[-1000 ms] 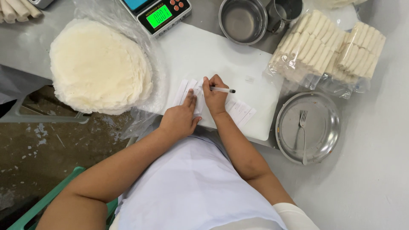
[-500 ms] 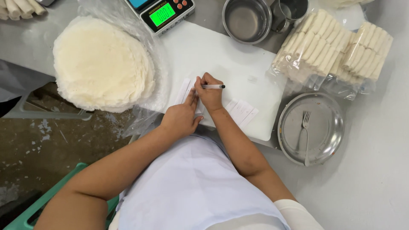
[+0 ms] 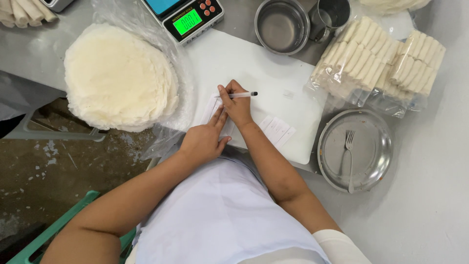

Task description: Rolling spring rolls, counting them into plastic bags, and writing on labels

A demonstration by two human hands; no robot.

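Observation:
My right hand (image 3: 237,104) grips a pen (image 3: 243,95) with a black cap end, its tip down on a strip of small white paper labels (image 3: 277,129) lying on a white cutting board (image 3: 254,68). My left hand (image 3: 203,139) lies flat on the same strip, fingers pressing its left part just beside my right hand. Most of the strip is hidden under both hands.
A stack of round white wrappers (image 3: 119,76) on plastic lies at the left. A digital scale (image 3: 190,19), a steel bowl (image 3: 282,24) and cup (image 3: 332,12) stand behind the board. Bagged white rolls (image 3: 378,58) and a steel plate (image 3: 361,171) with a fork (image 3: 350,156) are at right.
My right hand and pen have shifted a little leftward along the label strip. My left hand keeps pressing the strip in about the same place.

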